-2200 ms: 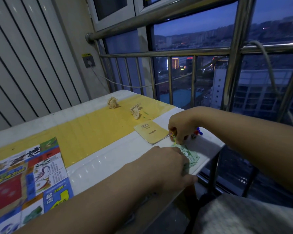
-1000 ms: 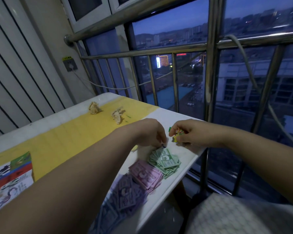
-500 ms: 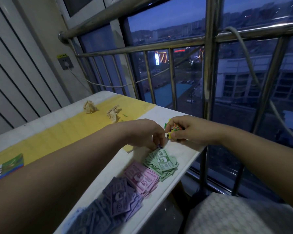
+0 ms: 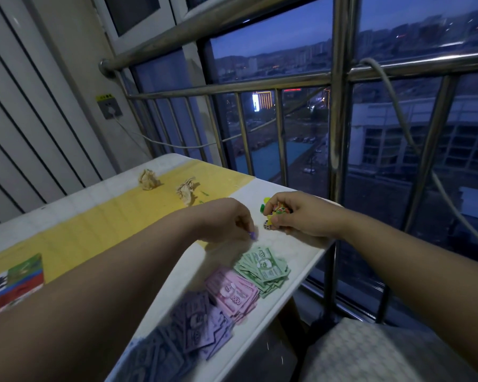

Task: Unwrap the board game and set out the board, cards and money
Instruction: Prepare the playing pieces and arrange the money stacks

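I read the left hand [image 4: 229, 219] as having its grip pinched on a small purple piece [image 4: 252, 236] just above the tabletop [image 4: 301, 274]. The right hand [image 4: 301, 216] has its grip curled round a clutch of coloured tokens [image 4: 278, 209], and a white die [image 4: 266, 225] lies just beside its fingertips. The money lies in loose heaps along the near edge: green notes [image 4: 262, 267], pink notes [image 4: 233, 292], purple notes [image 4: 202, 323] and blurred bluish notes [image 4: 152, 357]. The board [image 4: 14, 282] shows only as a corner at the far left, and I see no cards. That near edge is my worry. The heaps sit close to the rim, and the left forearm hangs right over the purple and bluish ones, so a careless drag back could sweep notes to the floor. The right hand works at the far corner by the railing [image 4: 334, 133], where a token slipping from so full a grip could bounce off the tabletop, or the die get nudged over. In this dim light a dropped piece would be hard to find.
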`<state>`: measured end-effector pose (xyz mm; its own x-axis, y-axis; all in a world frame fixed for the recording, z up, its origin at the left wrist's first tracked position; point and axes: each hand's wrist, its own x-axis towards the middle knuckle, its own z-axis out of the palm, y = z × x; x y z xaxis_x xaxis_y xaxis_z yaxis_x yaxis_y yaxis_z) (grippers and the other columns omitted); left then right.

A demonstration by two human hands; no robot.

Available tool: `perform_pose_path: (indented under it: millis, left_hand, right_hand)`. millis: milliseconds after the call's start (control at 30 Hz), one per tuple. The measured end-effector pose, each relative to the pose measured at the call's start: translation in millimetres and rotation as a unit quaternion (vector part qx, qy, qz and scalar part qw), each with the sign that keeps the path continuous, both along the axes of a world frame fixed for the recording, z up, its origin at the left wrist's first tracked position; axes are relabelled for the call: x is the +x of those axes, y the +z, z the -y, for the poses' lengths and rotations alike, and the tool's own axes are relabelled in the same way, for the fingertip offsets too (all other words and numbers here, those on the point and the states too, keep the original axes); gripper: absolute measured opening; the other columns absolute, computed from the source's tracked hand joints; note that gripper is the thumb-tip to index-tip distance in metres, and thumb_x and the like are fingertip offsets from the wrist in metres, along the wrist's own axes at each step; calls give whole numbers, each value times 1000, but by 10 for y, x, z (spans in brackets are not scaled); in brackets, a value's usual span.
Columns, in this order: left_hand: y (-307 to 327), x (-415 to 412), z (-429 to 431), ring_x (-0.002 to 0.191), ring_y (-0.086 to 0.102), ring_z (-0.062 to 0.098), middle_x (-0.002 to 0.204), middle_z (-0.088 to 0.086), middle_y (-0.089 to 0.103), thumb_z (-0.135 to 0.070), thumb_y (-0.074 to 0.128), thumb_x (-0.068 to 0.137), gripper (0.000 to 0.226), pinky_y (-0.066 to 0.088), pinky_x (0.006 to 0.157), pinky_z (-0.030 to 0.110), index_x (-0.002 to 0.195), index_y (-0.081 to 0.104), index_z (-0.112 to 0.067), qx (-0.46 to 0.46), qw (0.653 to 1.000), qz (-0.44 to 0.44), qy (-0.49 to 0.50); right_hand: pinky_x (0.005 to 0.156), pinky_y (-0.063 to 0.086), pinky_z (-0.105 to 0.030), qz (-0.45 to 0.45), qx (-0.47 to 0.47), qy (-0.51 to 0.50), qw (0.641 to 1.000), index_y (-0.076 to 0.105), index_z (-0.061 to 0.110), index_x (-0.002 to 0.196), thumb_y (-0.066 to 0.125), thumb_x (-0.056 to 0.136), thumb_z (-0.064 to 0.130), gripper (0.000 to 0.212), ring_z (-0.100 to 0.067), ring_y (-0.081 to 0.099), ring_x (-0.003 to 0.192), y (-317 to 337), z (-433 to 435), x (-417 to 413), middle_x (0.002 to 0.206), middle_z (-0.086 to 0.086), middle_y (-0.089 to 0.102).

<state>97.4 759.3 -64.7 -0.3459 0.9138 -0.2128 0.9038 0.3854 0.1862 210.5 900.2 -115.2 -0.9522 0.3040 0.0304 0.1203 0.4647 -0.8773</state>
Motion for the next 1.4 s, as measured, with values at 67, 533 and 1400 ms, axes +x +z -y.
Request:
perform_pose_path:
  millis: [67,533,1400]
  left_hand:
    - [11,0,105,69,51,5,90,-4,64,-19,60,90,6,39,56,16,88,66,-19,62,996,47,47]
    - [259,709,1191,60,61,1,66,-5,66,-7,65,86,12,47,56,14,78,64,-15,440,790,366,222]
    - [-339,1407,3224,81,63,22,90,15,66,-18,29,101,36,57,59,28,109,59,0,552,113,751,346]
  right_hand:
    - [61,50,-15,-2,-21,-12,1000,59,19,91,57,93,7,13,-10,59,71,16,21,36,89,-10,64]
    - [53,40,-18,-134,-423,3,896,57,10,98,39,95,-8,26,-9,45,61,604,1394,319,74,-6,54]
    - [103,17,-26,19,337,297,893,35,29,141,38,101,31,41,-7,27,121,445,3641,395,132,8,44]
